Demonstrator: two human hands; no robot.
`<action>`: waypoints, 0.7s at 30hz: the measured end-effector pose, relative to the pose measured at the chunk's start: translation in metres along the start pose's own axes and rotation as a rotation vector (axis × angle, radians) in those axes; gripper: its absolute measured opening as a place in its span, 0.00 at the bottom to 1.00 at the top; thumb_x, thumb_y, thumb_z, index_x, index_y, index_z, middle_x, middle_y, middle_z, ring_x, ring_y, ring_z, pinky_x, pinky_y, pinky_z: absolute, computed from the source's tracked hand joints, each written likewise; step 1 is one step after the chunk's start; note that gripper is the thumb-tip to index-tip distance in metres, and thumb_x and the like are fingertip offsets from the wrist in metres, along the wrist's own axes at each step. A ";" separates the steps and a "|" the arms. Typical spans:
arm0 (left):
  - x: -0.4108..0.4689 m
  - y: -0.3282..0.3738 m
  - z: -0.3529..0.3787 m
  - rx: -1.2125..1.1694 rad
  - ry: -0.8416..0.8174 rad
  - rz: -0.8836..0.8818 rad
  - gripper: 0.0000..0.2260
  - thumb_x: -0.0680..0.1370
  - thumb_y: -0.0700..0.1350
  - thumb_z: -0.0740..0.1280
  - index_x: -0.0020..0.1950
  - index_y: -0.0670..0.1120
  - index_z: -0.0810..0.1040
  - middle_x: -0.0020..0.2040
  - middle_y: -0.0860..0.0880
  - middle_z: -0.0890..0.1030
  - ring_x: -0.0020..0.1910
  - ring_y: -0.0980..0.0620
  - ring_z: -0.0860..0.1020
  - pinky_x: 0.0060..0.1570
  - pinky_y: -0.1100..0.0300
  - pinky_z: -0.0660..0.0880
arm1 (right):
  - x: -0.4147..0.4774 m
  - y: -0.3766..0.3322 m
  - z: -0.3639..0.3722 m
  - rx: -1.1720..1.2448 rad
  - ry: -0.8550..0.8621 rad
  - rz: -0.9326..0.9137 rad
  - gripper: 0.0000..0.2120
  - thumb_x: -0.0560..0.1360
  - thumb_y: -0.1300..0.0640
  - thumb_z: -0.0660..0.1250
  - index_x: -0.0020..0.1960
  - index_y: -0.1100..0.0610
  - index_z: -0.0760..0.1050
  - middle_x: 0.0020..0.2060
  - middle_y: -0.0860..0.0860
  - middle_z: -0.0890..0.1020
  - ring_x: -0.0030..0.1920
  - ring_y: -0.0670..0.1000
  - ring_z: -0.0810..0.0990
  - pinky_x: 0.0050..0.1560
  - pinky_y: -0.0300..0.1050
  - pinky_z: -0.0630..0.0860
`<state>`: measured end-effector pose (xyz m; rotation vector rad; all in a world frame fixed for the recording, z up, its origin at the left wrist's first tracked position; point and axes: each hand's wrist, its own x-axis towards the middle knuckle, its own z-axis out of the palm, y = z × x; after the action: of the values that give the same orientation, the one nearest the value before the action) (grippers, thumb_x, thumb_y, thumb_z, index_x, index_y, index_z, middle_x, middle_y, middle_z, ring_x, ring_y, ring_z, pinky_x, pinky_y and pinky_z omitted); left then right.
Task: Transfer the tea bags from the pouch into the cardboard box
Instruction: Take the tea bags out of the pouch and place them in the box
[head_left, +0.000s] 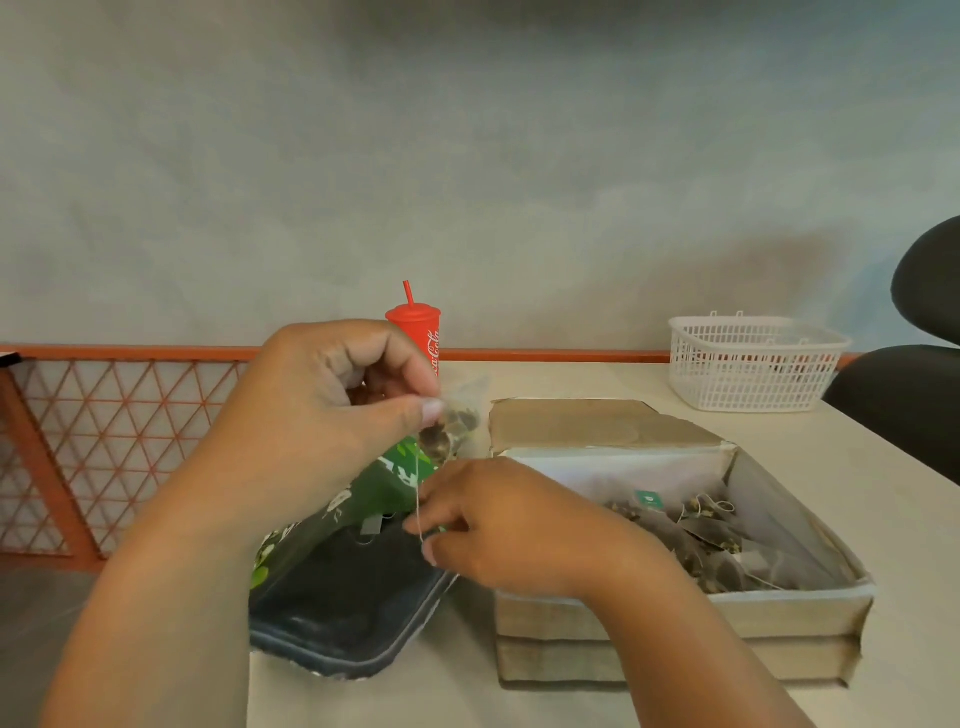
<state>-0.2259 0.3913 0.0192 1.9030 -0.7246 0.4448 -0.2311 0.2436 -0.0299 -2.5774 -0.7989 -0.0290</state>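
Head view, the only one: the left hand (322, 415) is raised above the desk (582, 379), back of the hand toward the camera. Its thumb and forefinger pinch the top of a translucent mesh tea bag (451, 423) filled with dark leaves, and its other fingers are curled into the palm. The tea bag hangs in the air over the upper end of the green printed foil pouch (379, 483), which lies flat near the desk's left edge with its dark part toward the near edge.

A thin pale string (417, 488) runs almost straight down from the tea bag to the right hand (498, 525). That hand sits lower, just above the pouch, and pinches the string between thumb and fingertip with the wrist crossing the near left corner of the box.

The open brown cardboard box (675, 608) stands just right of the pouch, flap folded back, with a heap of similar tea bags (701, 525) inside.

The held bag is left of the box's left wall and above its rim, so a short carry to the right should bring it over the opening. The right hand is nearer the box.

Along the far edge stand a red lidded plastic cup with a straw (420, 332) and a white plastic mesh basket (753, 364).
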 end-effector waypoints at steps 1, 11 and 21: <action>0.000 0.000 0.000 0.004 0.003 0.002 0.08 0.64 0.39 0.76 0.36 0.50 0.80 0.33 0.49 0.81 0.30 0.59 0.76 0.32 0.67 0.74 | 0.000 0.000 0.002 -0.002 -0.030 0.007 0.11 0.75 0.58 0.62 0.51 0.59 0.81 0.49 0.53 0.80 0.48 0.51 0.76 0.51 0.48 0.74; 0.002 -0.001 0.006 0.012 0.000 0.014 0.07 0.65 0.40 0.76 0.37 0.50 0.80 0.34 0.46 0.80 0.29 0.56 0.74 0.31 0.66 0.72 | -0.011 0.008 -0.023 0.547 0.076 0.083 0.14 0.70 0.61 0.72 0.49 0.45 0.74 0.37 0.42 0.81 0.33 0.36 0.76 0.37 0.31 0.72; 0.002 -0.003 0.013 0.041 -0.076 -0.009 0.08 0.65 0.44 0.76 0.38 0.52 0.80 0.34 0.55 0.80 0.30 0.61 0.74 0.32 0.65 0.73 | -0.018 0.003 -0.035 0.983 0.338 -0.005 0.07 0.67 0.60 0.70 0.44 0.54 0.76 0.33 0.50 0.79 0.30 0.44 0.77 0.31 0.34 0.74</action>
<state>-0.2224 0.3802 0.0128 1.9702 -0.7618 0.3860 -0.2404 0.2176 -0.0021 -1.5814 -0.5002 -0.0545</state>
